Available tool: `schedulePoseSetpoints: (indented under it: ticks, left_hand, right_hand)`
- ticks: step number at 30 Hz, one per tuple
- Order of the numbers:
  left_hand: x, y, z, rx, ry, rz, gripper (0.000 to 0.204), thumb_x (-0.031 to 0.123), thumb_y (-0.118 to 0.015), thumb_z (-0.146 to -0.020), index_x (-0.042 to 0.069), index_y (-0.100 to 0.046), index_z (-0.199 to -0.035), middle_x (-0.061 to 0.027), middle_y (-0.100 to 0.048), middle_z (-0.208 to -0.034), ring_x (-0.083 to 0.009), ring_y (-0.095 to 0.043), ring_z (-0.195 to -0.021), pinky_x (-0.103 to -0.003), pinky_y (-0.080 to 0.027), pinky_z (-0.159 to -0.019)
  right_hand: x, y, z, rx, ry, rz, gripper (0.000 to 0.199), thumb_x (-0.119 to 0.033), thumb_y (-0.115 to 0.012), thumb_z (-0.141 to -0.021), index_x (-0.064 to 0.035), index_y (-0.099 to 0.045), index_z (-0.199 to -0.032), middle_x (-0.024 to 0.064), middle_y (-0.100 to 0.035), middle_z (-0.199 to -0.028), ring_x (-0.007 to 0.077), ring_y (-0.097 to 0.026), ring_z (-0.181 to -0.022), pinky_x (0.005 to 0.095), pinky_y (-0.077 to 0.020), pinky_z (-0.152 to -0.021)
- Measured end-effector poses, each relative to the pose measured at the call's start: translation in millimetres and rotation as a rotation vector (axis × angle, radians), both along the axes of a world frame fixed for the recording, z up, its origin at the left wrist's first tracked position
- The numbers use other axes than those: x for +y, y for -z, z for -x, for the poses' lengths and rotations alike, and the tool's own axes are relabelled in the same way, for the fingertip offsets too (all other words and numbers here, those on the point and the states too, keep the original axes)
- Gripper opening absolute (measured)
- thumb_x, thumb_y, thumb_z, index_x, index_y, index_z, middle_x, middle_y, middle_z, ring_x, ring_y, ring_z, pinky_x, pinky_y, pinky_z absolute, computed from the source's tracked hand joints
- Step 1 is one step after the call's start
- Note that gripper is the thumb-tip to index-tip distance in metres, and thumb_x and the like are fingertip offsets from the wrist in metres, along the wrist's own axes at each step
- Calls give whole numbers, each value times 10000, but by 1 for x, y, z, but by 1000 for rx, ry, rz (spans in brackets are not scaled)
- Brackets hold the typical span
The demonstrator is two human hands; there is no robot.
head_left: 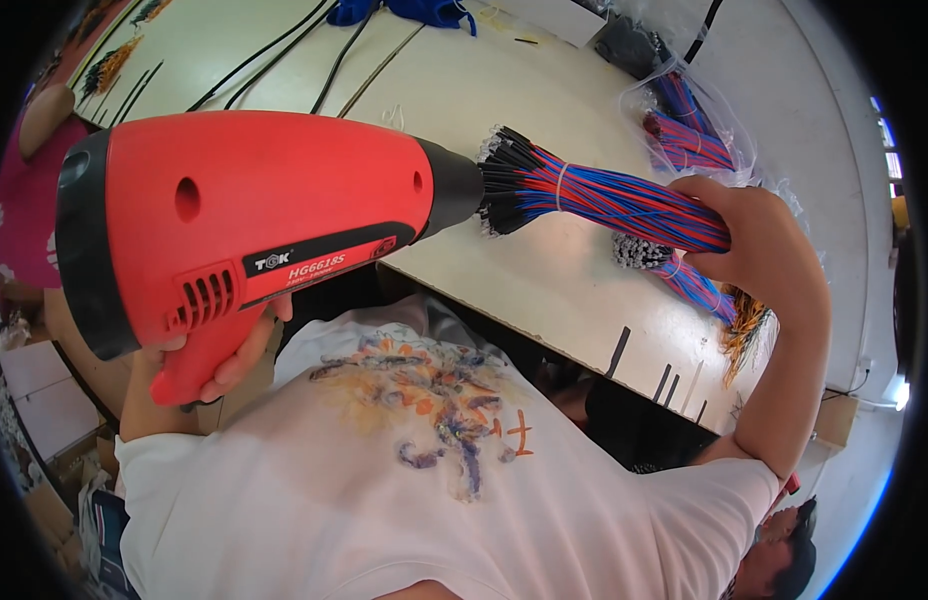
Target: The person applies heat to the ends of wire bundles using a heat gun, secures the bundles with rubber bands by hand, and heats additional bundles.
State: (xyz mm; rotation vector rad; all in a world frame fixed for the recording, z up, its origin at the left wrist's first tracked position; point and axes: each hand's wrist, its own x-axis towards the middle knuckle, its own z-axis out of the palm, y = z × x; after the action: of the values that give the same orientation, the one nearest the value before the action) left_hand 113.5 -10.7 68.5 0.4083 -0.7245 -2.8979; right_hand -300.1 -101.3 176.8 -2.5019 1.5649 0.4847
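Observation:
A red heat gun with a black nozzle fills the left half of the view. My left hand is closed around its handle. At the right, my right hand grips a bundle of red and blue wires, tied with a thin band. The bundle lies sideways above the table, its black-sleeved ends facing the nozzle and right by its mouth. Silvery tips stick out of the black sleeves. Whether nozzle and sleeves touch, I cannot tell.
Beneath the held wires, another red and blue bundle lies on the pale table, beside orange and black wires. A clear bag with more bundles is at the far right. Black cords cross the far left. A person in pink is at left.

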Motion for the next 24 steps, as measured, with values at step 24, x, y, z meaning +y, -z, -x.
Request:
schedulePoseSetpoints:
  ticks: [24]
  left_hand:
    - [2, -8, 7, -51, 1, -38, 742, 147, -809, -719, 26, -367, -1303, -236, -611, -947, -328, -660, -822, -417, -542, -682]
  right_hand:
    - [16, 0, 6, 114, -288, 459, 468, -57, -773, -575, -114, -635, -1018, 65, -640, -849, 272, -618, -778, 365, -496, -714]
